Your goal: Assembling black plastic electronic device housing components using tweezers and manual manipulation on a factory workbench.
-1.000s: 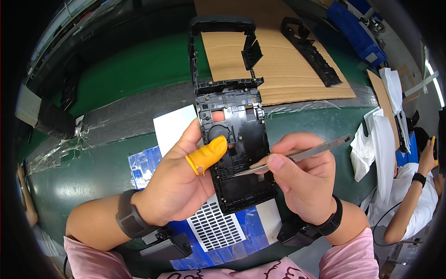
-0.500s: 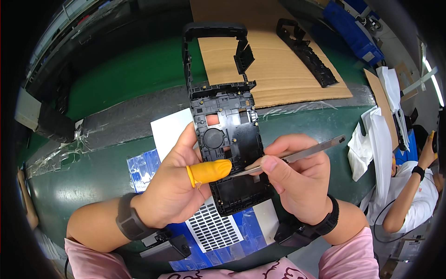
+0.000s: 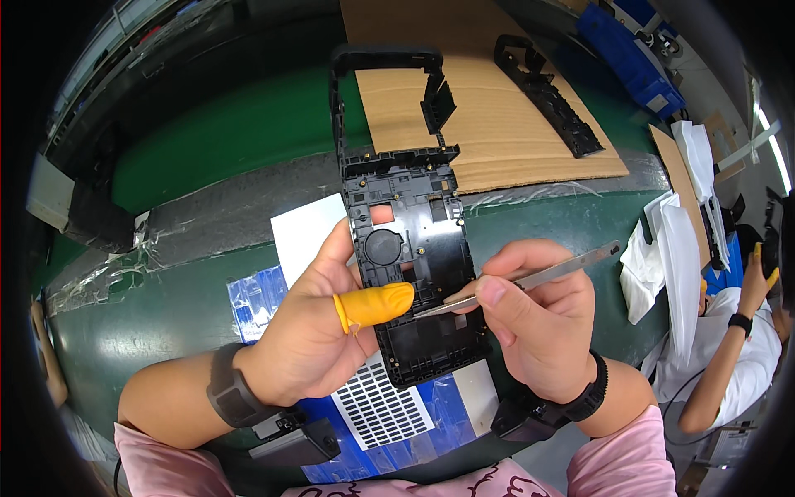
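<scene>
A black plastic device housing [image 3: 431, 236], with an open frame loop at its far end, is tilted up in front of me. My left hand [image 3: 310, 319] grips its left edge, the thumb in a yellow finger cot [image 3: 377, 306] pressed on its inner face. Between the thumb and fingers of my right hand [image 3: 542, 319] is a pair of metal tweezers [image 3: 563, 267]. Their tips rest at the housing's lower inner part, just by the yellow thumb. Whether the tips pinch anything is too small to tell. Below the housing lies a white sheet of black stickers [image 3: 385, 406].
Cardboard [image 3: 489, 124] covers the far part of the green table [image 3: 174, 290], carrying another black plastic frame [image 3: 551, 99]. Blue plastic packaging [image 3: 257, 302] lies beneath my hands. White bags [image 3: 662, 257] hang at the right edge. A co-worker's arm [image 3: 729, 356] is at far right.
The housing has shifted very slightly down and right. My right hand and the tweezers have moved a little to the right. The co-worker's hand at far right has moved.
</scene>
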Demonstrator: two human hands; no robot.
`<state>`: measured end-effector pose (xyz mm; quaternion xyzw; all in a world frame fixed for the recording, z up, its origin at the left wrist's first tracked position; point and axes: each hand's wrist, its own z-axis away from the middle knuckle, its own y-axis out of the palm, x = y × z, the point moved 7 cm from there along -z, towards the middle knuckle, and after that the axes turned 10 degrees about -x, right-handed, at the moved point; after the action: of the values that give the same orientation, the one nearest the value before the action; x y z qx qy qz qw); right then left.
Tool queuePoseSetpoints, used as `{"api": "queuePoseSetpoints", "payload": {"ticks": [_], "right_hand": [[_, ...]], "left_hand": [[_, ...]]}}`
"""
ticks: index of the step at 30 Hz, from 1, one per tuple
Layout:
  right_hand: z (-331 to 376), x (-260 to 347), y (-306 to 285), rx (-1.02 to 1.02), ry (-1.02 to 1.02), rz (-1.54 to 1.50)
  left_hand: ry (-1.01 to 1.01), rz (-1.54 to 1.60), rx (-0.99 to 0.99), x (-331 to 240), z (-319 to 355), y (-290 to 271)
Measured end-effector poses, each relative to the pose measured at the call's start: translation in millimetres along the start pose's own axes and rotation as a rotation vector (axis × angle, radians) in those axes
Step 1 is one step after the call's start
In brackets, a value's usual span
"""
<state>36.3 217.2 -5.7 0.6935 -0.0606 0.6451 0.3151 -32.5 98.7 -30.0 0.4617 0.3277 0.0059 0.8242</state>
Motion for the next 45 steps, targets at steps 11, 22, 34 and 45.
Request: {"api": "queuePoseSetpoints", "payload": {"ticks": [11,22,34,45], "right_hand": [[2,2,1,0.039,-0.039,-0.006],[3,3,1,0.061,-0.049,0.043],[28,-12,16,0.041,0.009,0.217],[24,-22,13,0.021,0.066,0.3]], "left_hand": [[0.067,-0.049,0.001,-1,1,1],[0.146,-0.139,0.025,-1,-2,-1],[0.251,-0.072,0.028,-25,-8,3],[0.3,-0.147,-0.072,-37,-10,-9]]}}
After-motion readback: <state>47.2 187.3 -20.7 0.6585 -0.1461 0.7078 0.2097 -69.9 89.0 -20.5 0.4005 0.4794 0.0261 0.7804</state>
